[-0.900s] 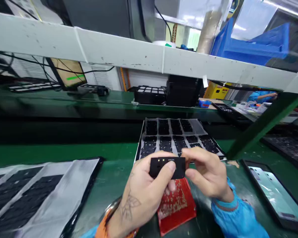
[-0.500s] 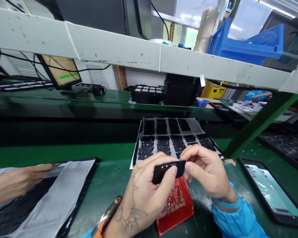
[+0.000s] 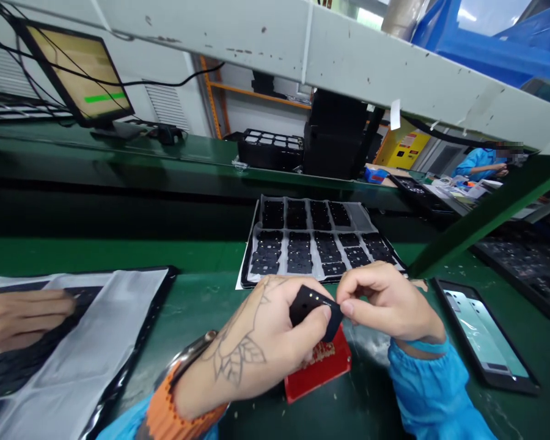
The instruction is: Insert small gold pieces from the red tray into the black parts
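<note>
My left hand (image 3: pixel 275 330) grips a thin flat black part (image 3: pixel 323 311), likely a phone component, with the thumb across its face. Small gold dots show along its upper edge. My right hand (image 3: pixel 380 299) is closed in a pinch at the part's right corner; whatever is between those fingertips is too small or hidden to name. Partly covered by my left hand, a red tray (image 3: pixel 318 382) holds many tiny gold-coloured pieces. Behind my hands lies a black tray (image 3: pixel 247 281) with rows of similar black parts on whitish lining.
To the left, another person's hand (image 3: pixel 32 318) is over a lined tray (image 3: pixel 119 324) of black parts. A dark tray with a pale green, glossy panel (image 3: pixel 481 333) sits at right, near a slanting green post (image 3: pixel 476 226). A grey shelf beam (image 3: pixel 256 43) crosses overhead.
The view has tipped downward. The black part is tilted more, its right end lower, while both my hands stay on it. The other person's hand has shifted left over its tray.
</note>
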Demonstrator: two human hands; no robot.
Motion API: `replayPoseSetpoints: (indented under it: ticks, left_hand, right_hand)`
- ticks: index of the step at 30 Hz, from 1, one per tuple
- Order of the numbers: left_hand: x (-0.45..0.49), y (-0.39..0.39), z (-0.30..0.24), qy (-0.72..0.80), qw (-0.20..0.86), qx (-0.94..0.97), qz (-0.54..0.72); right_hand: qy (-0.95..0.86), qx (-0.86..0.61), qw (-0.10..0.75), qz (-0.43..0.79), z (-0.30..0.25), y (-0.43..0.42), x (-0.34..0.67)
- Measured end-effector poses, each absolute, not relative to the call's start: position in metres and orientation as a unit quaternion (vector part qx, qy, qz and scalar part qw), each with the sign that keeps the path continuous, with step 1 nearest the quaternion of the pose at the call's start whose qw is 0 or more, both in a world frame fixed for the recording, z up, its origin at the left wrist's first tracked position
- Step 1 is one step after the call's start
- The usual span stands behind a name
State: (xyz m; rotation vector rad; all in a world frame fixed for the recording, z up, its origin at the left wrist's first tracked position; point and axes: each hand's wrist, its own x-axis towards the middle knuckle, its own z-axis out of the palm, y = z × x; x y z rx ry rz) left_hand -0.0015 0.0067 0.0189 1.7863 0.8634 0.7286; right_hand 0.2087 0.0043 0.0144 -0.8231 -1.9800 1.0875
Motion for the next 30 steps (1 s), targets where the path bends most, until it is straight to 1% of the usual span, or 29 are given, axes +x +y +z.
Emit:
replayPoseSetpoints:
  ticks: [2, 3, 4, 6, 9, 11, 20, 30]
  left_hand:
    - [-0.001, 0.008, 0.017, 0.367, 0.537, 0.698, 0.300]
    - [0.000, 0.009, 0.016, 0.373, 0.543, 0.685, 0.312]
    - [0.001, 0.009, 0.014, 0.381, 0.540, 0.674, 0.331]
    - [0.002, 0.009, 0.011, 0.397, 0.519, 0.654, 0.381]
    - [0.004, 0.006, 0.008, 0.410, 0.479, 0.625, 0.460]
    - [0.004, 0.004, 0.007, 0.400, 0.448, 0.625, 0.499]
    - [0.004, -0.002, 0.011, 0.386, 0.355, 0.660, 0.538]
    - [0.007, -0.003, 0.011, 0.379, 0.312, 0.675, 0.550]
  right_hand:
    - [-0.762, -0.334, 0.391, 0.394, 0.013, 0.003, 0.205]
    - [-0.757, -0.341, 0.419, 0.368, 0.012, 0.002, 0.203]
    - [-0.756, -0.344, 0.450, 0.329, 0.011, 0.001, 0.200]
    - [-0.770, -0.333, 0.502, 0.212, 0.009, -0.001, 0.195]
    - [-0.804, -0.296, 0.514, 0.042, 0.005, -0.003, 0.187]
    - [-0.813, -0.282, 0.509, -0.005, 0.001, -0.004, 0.183]
    - [-0.806, -0.270, 0.526, -0.041, -0.009, -0.004, 0.177]
    - [-0.798, -0.278, 0.534, -0.032, -0.014, -0.008, 0.175]
